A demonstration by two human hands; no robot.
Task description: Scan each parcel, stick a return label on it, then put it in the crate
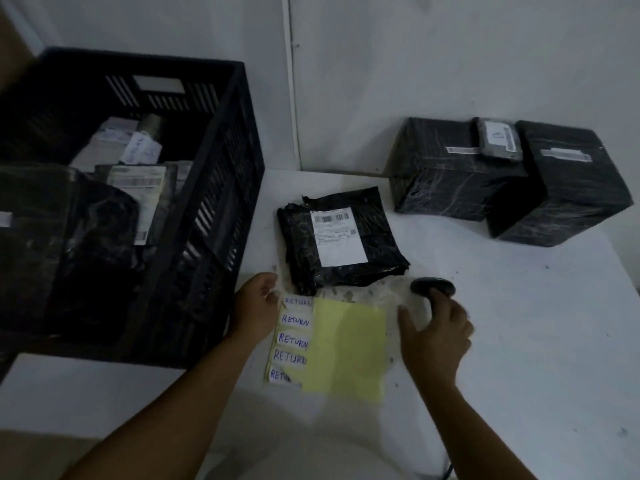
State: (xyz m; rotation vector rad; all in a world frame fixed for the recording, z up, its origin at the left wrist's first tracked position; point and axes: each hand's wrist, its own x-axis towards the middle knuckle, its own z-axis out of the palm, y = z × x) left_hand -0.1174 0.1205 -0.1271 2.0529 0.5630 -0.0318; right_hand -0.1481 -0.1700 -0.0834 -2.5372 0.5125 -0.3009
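While our right hand grips the scanner for the soft parcel lying beside the crate, our left hand, seemingly loosely open, steadies the label sheet

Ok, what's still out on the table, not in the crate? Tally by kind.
Black boxes: 2, and
Flat black bag parcels: 1
Small grey parcels, lying atop the boxes: 1
RETURN labels on the yellow sheet: 5
Scanners: 1, gripped by the right hand
Total: 10
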